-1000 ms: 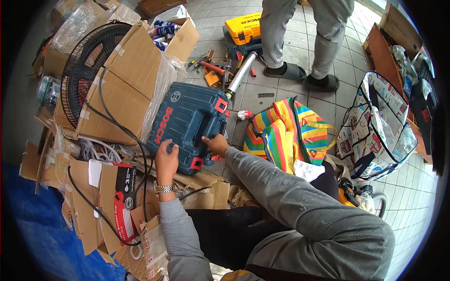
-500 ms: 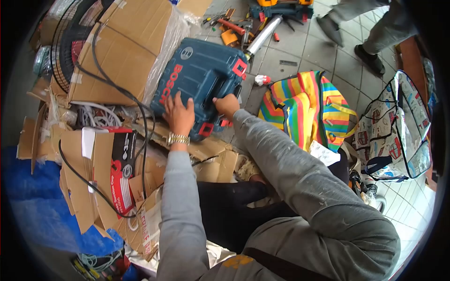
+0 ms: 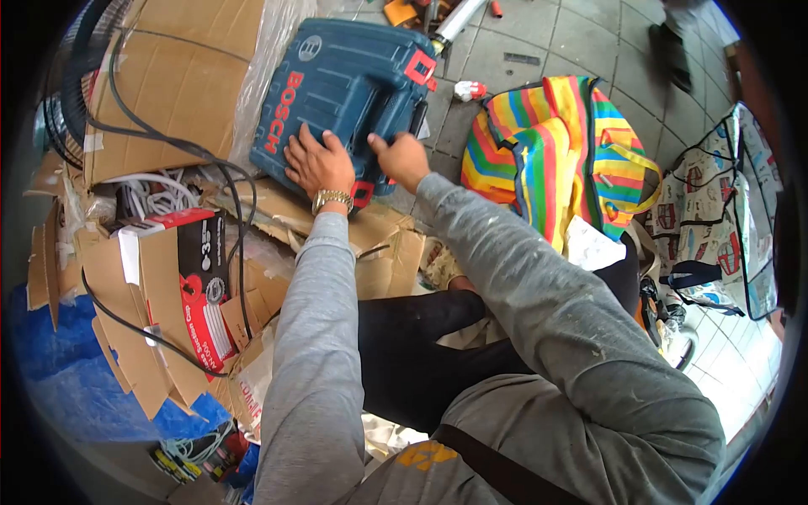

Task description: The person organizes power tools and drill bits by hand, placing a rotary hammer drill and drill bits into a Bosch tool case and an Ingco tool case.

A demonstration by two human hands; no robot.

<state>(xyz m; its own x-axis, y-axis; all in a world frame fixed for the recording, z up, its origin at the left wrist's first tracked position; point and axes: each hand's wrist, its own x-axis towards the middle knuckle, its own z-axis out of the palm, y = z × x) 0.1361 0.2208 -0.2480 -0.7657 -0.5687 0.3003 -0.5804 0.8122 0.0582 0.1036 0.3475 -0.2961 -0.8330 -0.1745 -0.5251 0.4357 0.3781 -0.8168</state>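
The left hand (image 3: 321, 163) lies spread-fingered near the lower edge of the toolbox (image 3: 332, 67), probably steadying it. The right hand (image 3: 404, 160) curls at its latch side; I cannot tell what those fingers pinch.

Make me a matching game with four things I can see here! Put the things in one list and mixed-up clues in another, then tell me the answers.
Things
1. case
2. striped bag
3. watch
4. left hand

Clues
A. gold-coloured
B. fingers spread, on something dark blue
C. dark blue with red letters
D. red, yellow, green and blue

Right pairs: 1-C, 2-D, 3-A, 4-B
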